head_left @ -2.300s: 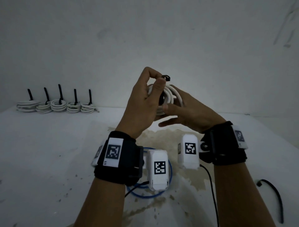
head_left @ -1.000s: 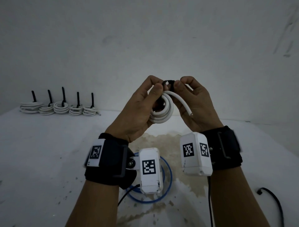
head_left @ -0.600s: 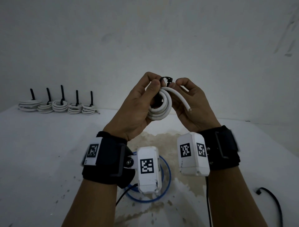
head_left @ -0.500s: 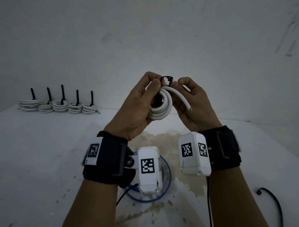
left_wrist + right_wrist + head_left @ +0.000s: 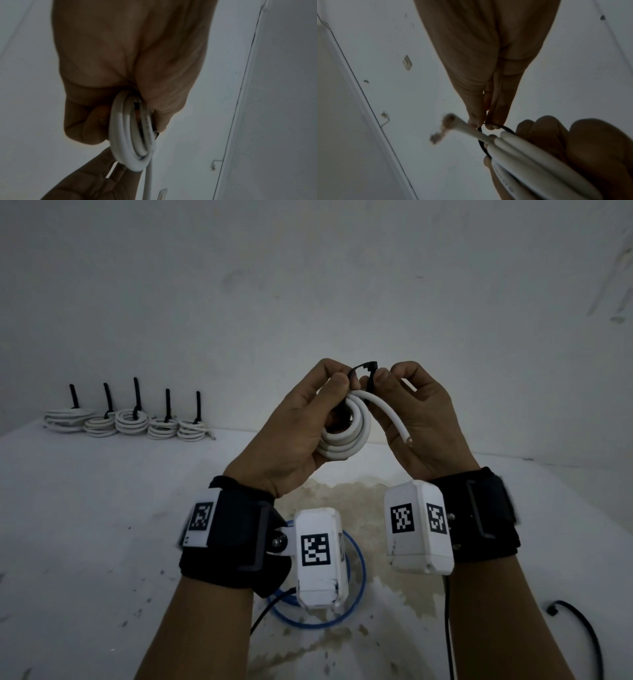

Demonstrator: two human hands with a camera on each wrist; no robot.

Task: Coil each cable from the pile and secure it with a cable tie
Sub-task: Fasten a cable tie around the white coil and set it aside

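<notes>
A white cable coil (image 5: pixel 346 436) is held up in front of me, above the table. My left hand (image 5: pixel 308 419) grips the coil (image 5: pixel 132 135), fingers curled round its loops. A black cable tie (image 5: pixel 364 369) loops over the top of the coil. My right hand (image 5: pixel 407 412) pinches the tie (image 5: pixel 488 135) between thumb and forefinger at the coil's top. The cable's loose end (image 5: pixel 400 429) with bare wire sticks out to the lower right (image 5: pixel 447 125). Where the tie's tail runs behind the fingers is hidden.
Several tied white coils (image 5: pixel 130 421) with upright black tie tails stand in a row at the far left by the wall. A blue cable loop (image 5: pixel 356 587) lies on the stained table (image 5: pixel 102 542) below my wrists. A loose black tie (image 5: pixel 582 631) lies at the right.
My right hand moved from beside the coil up to its top and took hold of the black tie. The coil has stayed in my left hand, with little change over the last second.
</notes>
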